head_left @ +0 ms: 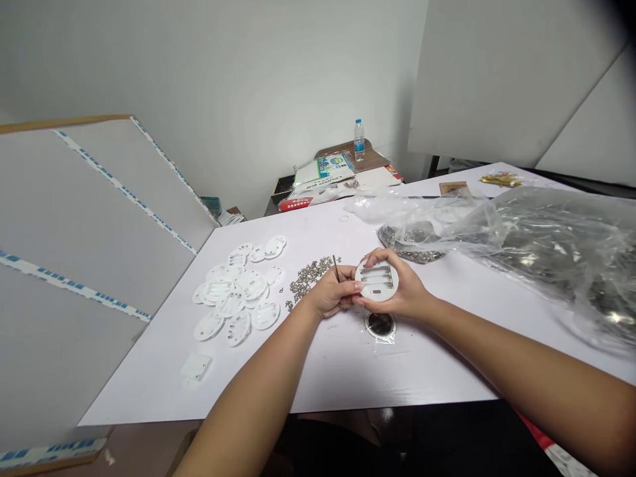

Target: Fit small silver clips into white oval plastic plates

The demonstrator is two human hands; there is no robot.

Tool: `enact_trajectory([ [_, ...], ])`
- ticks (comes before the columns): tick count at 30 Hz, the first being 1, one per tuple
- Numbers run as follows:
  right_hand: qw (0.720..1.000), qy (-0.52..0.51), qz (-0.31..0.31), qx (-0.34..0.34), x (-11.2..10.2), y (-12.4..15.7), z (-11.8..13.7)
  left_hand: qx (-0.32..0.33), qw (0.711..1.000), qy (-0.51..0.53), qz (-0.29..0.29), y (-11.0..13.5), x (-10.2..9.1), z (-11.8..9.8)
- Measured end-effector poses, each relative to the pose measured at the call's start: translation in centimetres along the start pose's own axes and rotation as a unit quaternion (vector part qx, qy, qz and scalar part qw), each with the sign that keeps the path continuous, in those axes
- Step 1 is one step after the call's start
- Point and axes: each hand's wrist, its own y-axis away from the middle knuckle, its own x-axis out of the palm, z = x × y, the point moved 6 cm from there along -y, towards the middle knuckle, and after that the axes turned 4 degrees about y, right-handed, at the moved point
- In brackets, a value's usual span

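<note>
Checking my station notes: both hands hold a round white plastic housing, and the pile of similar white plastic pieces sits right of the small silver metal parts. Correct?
One fix: the pile of white plastic pieces lies left of the small silver metal parts, not right, per the head view. The left hand and right hand do hold the round white plastic housing.

Small workshop, white worktable (338, 371), loose metal parts (311, 278), piled round white casings (231, 301), big clear bag (556, 245)
</note>
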Motion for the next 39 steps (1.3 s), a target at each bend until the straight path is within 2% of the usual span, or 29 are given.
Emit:
enact_trajectory([
  [5,1.0,0.02,-0.008,-0.003,-0.1,-0.1,0.2,-0.005,1.0,-0.005,0.009,0.1,0.1,-0.1],
  [11,1.0,0.016,-0.005,-0.007,0.1,0.0,0.2,0.013,1.0,-0.008,-0.015,-0.1,0.1,0.0],
  [19,0.998,0.057,-0.015,-0.023,-0.1,0.0,-0.1,0.044,0.999,-0.026,-0.008,-0.3,0.3,-0.3],
  [22,0.996,0.082,-0.017,-0.023,-0.3,0.1,-0.3,0.051,0.997,-0.047,-0.019,-0.2,0.2,-0.4],
  [27,0.993,0.118,-0.01,-0.009,-0.8,-0.2,-1.0,0.017,0.99,-0.13,-0.048,0.1,-0.2,-1.1],
  [30,0.989,0.147,0.014,0.018,-0.8,-0.4,-1.6,0.026,0.965,-0.248,-0.079,0.8,-0.5,-2.6],
  [35,0.977,0.182,0.084,0.079,-0.1,-0.3,-3.1,0.038,0.881,-0.458,-0.114,2.1,-0.9,-4.4],
  [39,0.972,0.195,0.096,0.085,0.2,-0.1,-3.7,0.048,0.826,-0.554,-0.087,1.9,-0.7,-4.4],
])
